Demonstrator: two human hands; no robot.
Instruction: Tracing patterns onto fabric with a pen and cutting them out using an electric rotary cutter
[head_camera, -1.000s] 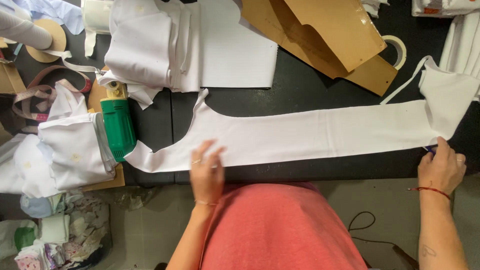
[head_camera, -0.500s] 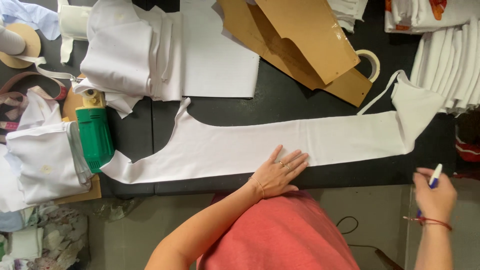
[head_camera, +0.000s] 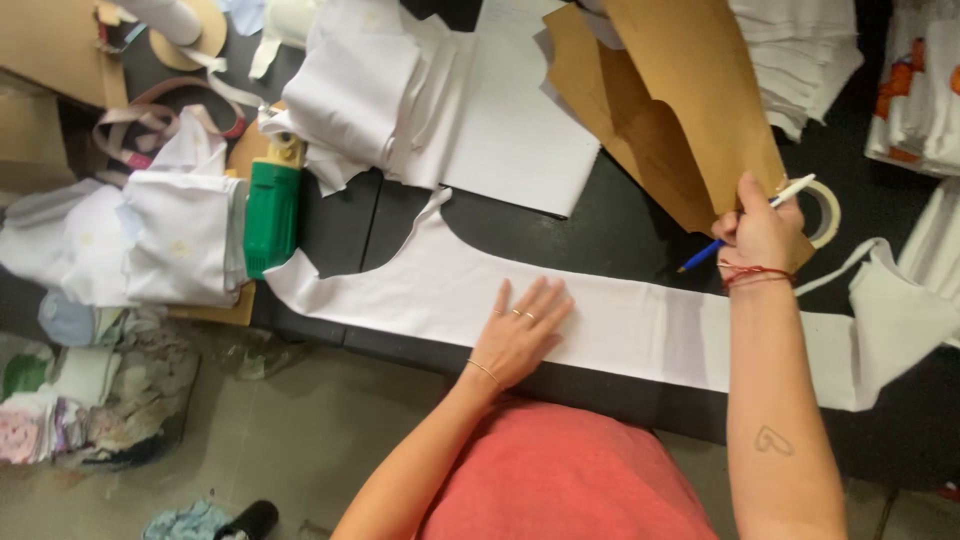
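A long white fabric strip (head_camera: 640, 325) lies across the black table (head_camera: 620, 225), curving up at its left end. My left hand (head_camera: 525, 328) rests flat on the strip's middle, fingers spread. My right hand (head_camera: 762, 232) is raised past the strip's far edge, gripping a white pen with a blue tip (head_camera: 745, 222) and touching the lower edge of a brown cardboard pattern piece (head_camera: 690, 110). A roll of tape (head_camera: 825, 212) lies just right of that hand.
A green cutting tool (head_camera: 270, 215) stands at the strip's left end beside folded white cloth (head_camera: 185, 235). Stacked white fabric pieces (head_camera: 400, 85) lie at the back. More white stacks (head_camera: 800, 50) sit at the right. Scraps (head_camera: 90, 400) litter the floor at left.
My right hand rose from the table's near edge up over the strip to the brown pattern, still holding the pen. My left hand stayed flat on the strip. The view shifted left.
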